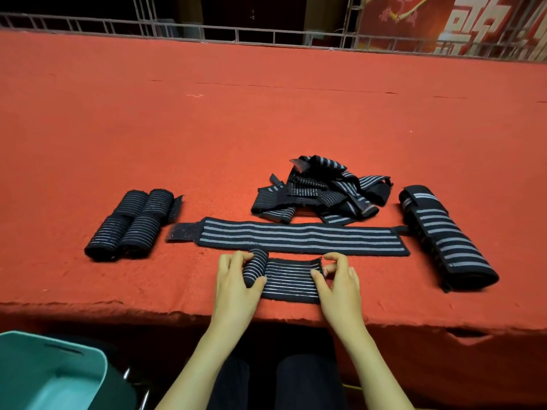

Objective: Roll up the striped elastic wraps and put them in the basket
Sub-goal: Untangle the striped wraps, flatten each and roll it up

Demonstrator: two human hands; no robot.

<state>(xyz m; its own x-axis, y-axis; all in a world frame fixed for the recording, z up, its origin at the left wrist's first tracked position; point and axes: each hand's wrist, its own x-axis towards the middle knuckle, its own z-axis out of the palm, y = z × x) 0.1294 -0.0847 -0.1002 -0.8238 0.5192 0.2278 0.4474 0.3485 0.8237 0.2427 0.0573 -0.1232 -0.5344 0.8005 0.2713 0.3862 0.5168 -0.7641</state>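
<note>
A short black wrap with thin grey stripes (291,281) lies near the table's front edge, its left end rolled into a small cylinder. My left hand (236,279) grips that rolled part. My right hand (336,279) pinches the wrap's flat right end. Just behind lies a long flat striped wrap (299,236) with a hook patch at its left end. Several rolled wraps (133,223) sit together at the left. A tangled pile of loose wraps (322,190) lies behind, and one big rolled wrap (444,238) at the right. The teal basket (59,371) stands below the table at the lower left.
The table wears a red felt cloth (266,113), its frayed front edge running just under my wrists. A metal railing (266,34) lines the far side. My dark-clothed legs show under the table.
</note>
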